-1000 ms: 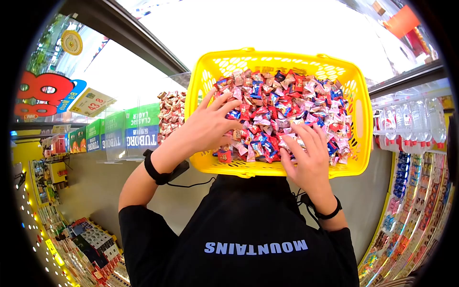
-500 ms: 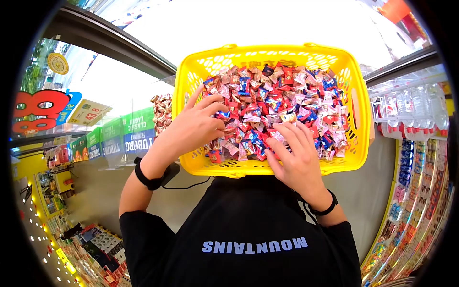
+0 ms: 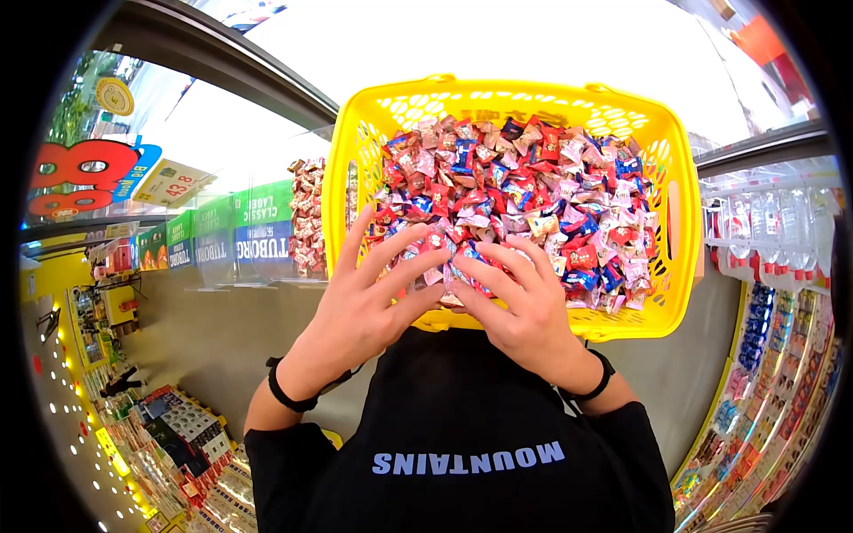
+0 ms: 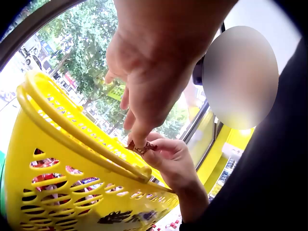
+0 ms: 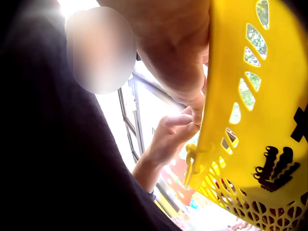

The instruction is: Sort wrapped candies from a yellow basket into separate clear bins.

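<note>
A yellow basket (image 3: 682,222) holds many wrapped candies (image 3: 542,191) in red, pink and blue. Over its near rim, the left hand (image 3: 360,306) and right hand (image 3: 524,315) meet at thumbs and index fingers, other fingers spread over the candies. In the left wrist view, a brown wrapped candy (image 4: 141,147) is pinched by the right hand (image 4: 175,163), with the left hand (image 4: 154,86) gripping it too at the fingertips. The right wrist view shows the left hand (image 5: 163,139) and right hand (image 5: 180,62) together beside the basket (image 5: 226,62), the candy mostly hidden.
Left of the basket are more brown-wrapped candies (image 3: 307,218) and green-and-blue Tuborg boxes (image 3: 264,222). Bottled water (image 3: 769,218) stands on the right, above curved shelves of goods (image 3: 773,373). A large window lies beyond the basket.
The left hand has moved right and down, out of the candies, to the right hand. The right hand has shifted slightly left. Their fingertips now meet around a candy at the near rim.
</note>
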A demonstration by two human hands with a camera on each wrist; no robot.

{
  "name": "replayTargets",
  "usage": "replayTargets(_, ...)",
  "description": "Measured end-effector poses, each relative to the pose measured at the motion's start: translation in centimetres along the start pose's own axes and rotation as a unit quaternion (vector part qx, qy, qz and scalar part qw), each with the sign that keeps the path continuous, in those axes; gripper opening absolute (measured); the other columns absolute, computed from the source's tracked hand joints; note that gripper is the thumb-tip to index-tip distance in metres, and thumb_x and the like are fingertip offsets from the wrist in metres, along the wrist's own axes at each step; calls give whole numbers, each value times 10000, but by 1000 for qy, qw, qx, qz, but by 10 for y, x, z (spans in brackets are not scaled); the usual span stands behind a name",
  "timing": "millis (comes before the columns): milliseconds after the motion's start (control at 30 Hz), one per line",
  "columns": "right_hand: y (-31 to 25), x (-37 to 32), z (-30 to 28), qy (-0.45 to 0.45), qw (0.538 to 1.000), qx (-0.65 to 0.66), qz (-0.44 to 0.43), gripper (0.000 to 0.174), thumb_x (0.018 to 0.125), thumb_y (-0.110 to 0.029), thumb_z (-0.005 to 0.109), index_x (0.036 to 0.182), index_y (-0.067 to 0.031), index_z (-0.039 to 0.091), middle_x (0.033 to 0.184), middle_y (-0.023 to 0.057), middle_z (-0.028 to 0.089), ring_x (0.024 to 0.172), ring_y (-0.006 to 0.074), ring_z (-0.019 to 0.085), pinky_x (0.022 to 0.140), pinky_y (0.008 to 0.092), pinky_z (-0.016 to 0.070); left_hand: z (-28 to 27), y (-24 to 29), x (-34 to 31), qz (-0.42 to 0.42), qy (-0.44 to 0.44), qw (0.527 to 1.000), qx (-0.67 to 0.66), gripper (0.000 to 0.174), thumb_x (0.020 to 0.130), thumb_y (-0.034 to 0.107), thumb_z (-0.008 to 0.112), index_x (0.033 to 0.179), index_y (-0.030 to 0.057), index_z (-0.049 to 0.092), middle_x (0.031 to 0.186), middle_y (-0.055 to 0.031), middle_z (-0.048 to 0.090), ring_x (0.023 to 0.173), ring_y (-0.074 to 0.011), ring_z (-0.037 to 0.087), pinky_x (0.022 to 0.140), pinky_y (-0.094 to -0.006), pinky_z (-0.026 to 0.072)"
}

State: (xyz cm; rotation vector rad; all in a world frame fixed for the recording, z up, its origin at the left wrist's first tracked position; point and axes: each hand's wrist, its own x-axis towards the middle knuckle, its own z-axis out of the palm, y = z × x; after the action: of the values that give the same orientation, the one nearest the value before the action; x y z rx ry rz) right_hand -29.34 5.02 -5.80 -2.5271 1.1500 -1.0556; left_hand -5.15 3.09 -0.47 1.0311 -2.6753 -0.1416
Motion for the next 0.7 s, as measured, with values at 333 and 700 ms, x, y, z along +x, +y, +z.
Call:
replayTargets(333, -25, 13, 21, 86, 992, -13, -89, 179, 849, -107, 785, 1010, -31, 800, 1294, 54, 725, 1251, 279, 662, 1023, 506, 564, -5, -18, -31, -12, 35, 997, -68, 372, 846, 353, 882, 1149, 181, 750, 1475, -26, 652, 1448, -324, 549, 1282, -678, 283)
replayTargets(700, -105, 63, 99, 146, 974, -123, -121, 121, 825, -117, 819, 945, -97, 828, 1258, 30, 755, 1215, 256, 680, 971, 477, 580, -25, -111, -120, -1, 115, 976, -185, 319, 804, 291, 901, 1055, 164, 751, 1411, -58, 682, 1440, -366, 548, 1278, -679, 279)
